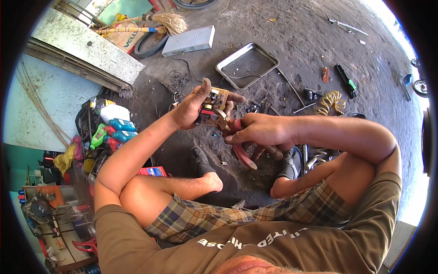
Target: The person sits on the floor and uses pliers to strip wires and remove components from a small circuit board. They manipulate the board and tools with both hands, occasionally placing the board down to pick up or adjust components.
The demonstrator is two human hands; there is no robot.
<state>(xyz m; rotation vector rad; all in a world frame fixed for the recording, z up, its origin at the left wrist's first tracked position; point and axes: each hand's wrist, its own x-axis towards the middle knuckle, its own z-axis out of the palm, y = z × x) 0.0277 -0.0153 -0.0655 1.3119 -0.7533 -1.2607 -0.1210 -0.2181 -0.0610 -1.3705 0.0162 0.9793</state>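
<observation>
My left hand (191,108) grips a small tan circuit board (218,96) with black, red and yellow components on it, thumb up along its left edge and fingertips showing at its right. My right hand (258,130) is wrapped round pliers with red handles (244,156), one handle hanging below my fingers. The metal pliers head (221,120) is at the lower part of the board, against or just in front of it; exact contact is unclear.
On the dirty floor lie a metal tray (274,63), a white box (188,40), a coiled yellow hose (331,101), wires and several tools. Bottles (120,125) crowd the left beside a pale panel. My feet (203,169) are below my hands.
</observation>
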